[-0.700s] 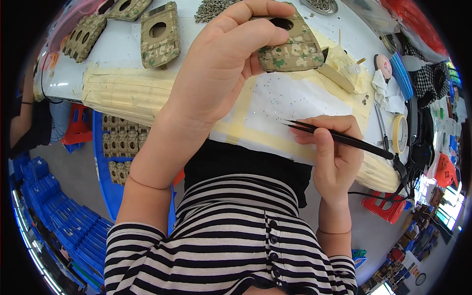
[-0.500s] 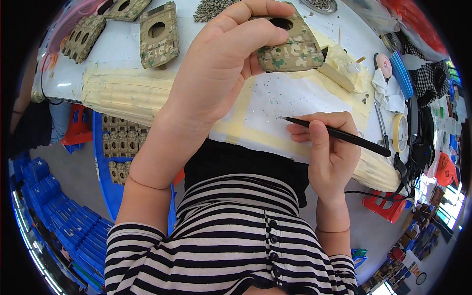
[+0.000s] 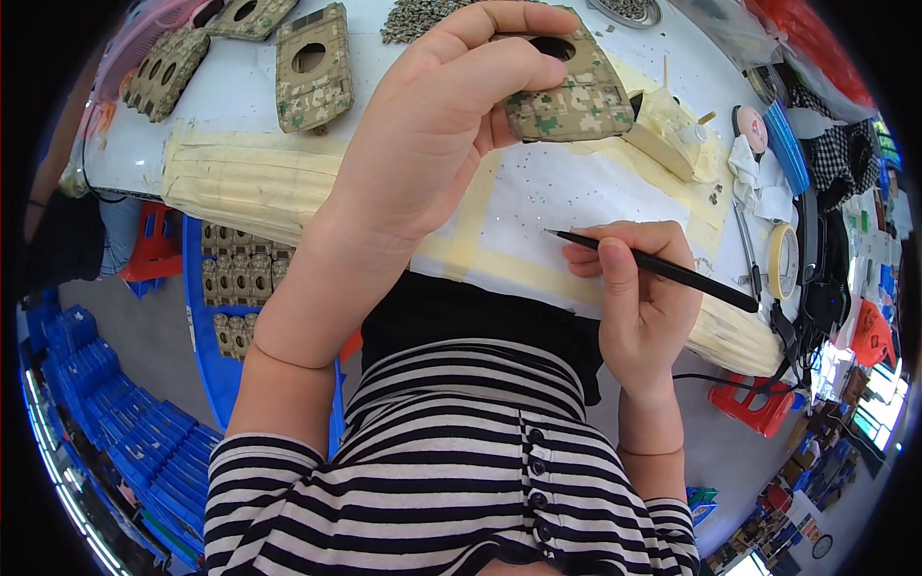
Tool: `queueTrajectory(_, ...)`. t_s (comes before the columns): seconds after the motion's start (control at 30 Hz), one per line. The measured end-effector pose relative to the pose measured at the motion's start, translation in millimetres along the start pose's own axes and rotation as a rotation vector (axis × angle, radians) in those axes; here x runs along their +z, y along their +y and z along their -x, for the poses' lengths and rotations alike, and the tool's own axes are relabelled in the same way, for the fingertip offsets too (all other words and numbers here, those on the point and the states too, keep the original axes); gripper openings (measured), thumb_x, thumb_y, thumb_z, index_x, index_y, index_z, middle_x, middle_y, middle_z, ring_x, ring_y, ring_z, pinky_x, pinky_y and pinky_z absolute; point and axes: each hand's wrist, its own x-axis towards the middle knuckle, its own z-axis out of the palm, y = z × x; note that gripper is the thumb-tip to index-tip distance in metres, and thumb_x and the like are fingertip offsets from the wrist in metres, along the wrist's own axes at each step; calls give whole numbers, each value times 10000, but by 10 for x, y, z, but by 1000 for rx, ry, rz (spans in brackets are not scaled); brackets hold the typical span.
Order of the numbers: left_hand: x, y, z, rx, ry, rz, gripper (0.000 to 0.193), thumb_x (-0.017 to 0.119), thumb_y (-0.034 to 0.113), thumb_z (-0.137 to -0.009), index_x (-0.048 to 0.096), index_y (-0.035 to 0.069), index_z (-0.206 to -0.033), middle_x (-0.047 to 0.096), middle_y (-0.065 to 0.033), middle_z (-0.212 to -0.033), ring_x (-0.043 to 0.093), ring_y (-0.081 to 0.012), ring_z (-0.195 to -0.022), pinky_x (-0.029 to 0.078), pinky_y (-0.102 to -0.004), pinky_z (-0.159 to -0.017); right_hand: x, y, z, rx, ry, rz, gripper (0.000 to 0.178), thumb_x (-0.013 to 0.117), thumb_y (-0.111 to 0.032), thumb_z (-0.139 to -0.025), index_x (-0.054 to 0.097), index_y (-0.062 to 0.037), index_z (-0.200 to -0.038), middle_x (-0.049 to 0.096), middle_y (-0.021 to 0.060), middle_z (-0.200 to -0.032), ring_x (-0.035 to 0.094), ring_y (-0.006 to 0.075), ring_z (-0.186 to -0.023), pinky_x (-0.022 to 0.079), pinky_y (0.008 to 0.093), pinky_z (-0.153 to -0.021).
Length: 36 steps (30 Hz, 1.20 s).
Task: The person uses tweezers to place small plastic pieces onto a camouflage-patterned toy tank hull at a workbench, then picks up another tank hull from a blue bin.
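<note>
My left hand (image 3: 423, 134) is raised over the table, its thumb and fingers closed on a camouflage-patterned hull part (image 3: 571, 108) with a round hole near its upper end. Lower and to the right, my right hand (image 3: 648, 288) pinches black tweezers (image 3: 687, 275) between thumb and fingers. Their fine tip points left, close over a white sheet (image 3: 538, 197) strewn with tiny shiny specks. Whether the tip grips a speck is too small to tell. Other camouflage parts, among them one with a round hole (image 3: 314, 72), lie to the left of my left hand.
A heap of small metal pieces (image 3: 423, 21) and a round dish (image 3: 629, 12) lie at the back. A taped block (image 3: 672, 134), a white cloth (image 3: 764, 182) and a tape roll (image 3: 783, 259) stand at right. Below the table's left edge, a blue tray (image 3: 216, 370) holds several more parts.
The tweezers have shifted very slightly left, their rear end dipping a little. My left hand and the camouflage part have hardly moved.
</note>
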Motion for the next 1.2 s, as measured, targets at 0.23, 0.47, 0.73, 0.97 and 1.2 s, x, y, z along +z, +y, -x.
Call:
queueTrajectory(0.23,70,43,56,19,-28,57,305,494,33,-871,467,-34,-1167,590,-119,-1042,604,-128,-912,500,-235,-807,-5,13,-2,-10,-3,4,112,582,-79,-911,553,27,-888,642,88,-766,625,116,-688,503,219,-626)
queueTrajectory(0.47,1,-50,-9,95,-5,-94,288,551,73,-839,535,12,-1120,603,-82,-995,604,-122,-884,500,-254,-785,-63,-26,9,-15,-17,-77,106,548,-58,-922,527,45,-934,638,137,-880,643,147,-737,524,242,-666)
queueTrajectory(0.73,63,4,66,47,-116,-290,383,469,72,-843,466,-47,-1207,586,-167,-1109,618,-283,-1042,502,-318,-894,-486,-460,-345,-366,26,-20,266,499,-230,-954,473,34,-930,629,210,-848,660,226,-703,529,245,-556)
queueTrajectory(0.97,79,-4,13,-103,-261,-163,459,521,90,-791,465,-51,-1224,596,-179,-1090,637,-253,-968,510,-321,-854,-707,-709,-861,-499,-415,247,254,563,-203,-921,534,48,-949,607,189,-845,664,265,-760,560,267,-592)
queueTrajectory(1.2,82,-9,27,-130,-256,-166,477,526,91,-772,467,-62,-1220,613,-180,-1056,645,-231,-924,514,-306,-837,-629,-670,-992,-435,-560,166,229,591,-165,-897,565,62,-923,578,156,-852,655,240,-790,575,282,-626)
